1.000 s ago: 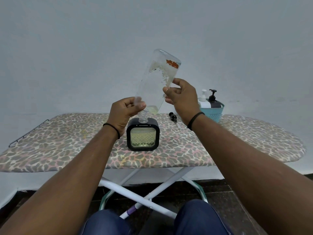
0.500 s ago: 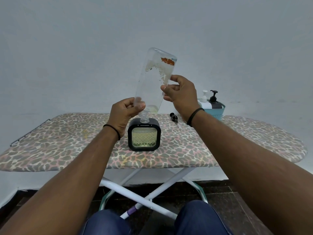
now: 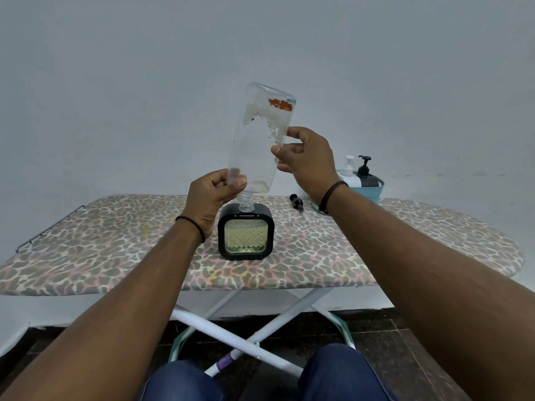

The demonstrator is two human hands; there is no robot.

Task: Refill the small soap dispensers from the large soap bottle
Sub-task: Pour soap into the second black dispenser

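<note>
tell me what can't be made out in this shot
All head view.
- Bottle mouth: sunk in the dispenser top, so any flow is unseen.
- Bottle shoulder: covered by left hand; right hand holds the side.
- Two pump bottles: lower parts hidden by basket.
- Pump tube end: behind the right wrist.

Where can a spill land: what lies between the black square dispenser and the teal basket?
Head view: between dispenser and basket, a black pump head lies on the ironing board.

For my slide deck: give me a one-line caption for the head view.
Both hands, left hand and right hand, tip a nearly empty bottle neck-down into a black dispenser on an ironing board.
</note>
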